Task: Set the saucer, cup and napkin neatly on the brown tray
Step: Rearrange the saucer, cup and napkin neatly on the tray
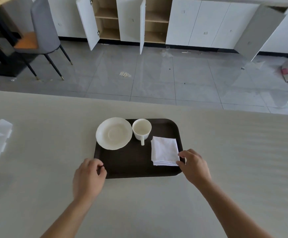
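The left hand (pixel 88 176) is curling loosely at the brown tray's (pixel 133 162) near-left corner while the right hand (pixel 193 166) is pinching the folded napkin's (pixel 164 151) near-right corner, with cup (pixel 141 128) and saucer (pixel 114 133) sitting side by side on the tray atop the bench (pixel 225 152).

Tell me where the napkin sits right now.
The napkin lies folded on the tray's right side, just right of the cup, with the right hand at its near corner.
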